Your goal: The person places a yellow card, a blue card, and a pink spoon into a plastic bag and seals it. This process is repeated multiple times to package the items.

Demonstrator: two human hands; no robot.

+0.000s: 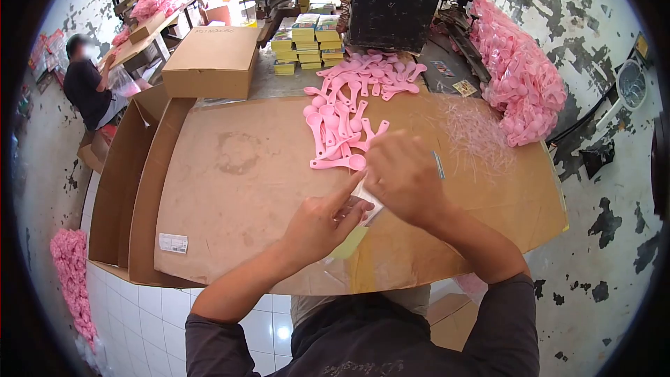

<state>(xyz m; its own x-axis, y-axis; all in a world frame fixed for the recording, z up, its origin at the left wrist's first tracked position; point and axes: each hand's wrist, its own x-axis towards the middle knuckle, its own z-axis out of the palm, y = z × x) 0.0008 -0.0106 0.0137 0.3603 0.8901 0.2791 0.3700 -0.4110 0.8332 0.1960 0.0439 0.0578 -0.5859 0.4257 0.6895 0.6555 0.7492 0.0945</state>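
In the head view, my left hand (317,227) is over the near middle of the cardboard-covered table, index finger stretched toward my right hand. Its thumb and other fingers close on a small packet with a white part (372,204) and a yellow-green part (350,243). My right hand (405,178) is closed like a fist just above the packet's white end; what it grips, if anything, is hidden. Just beyond the hands lies a pile of pink plastic spoons (335,122), the closest one (340,163) beside my left fingertip.
Yellow-edged stacks (307,42) and a closed carton (209,63) stand at the back. An open box (132,181) borders the left. Plastic strips (481,132) and bagged pink spoons (520,77) lie at right. A person (91,87) sits at far left.
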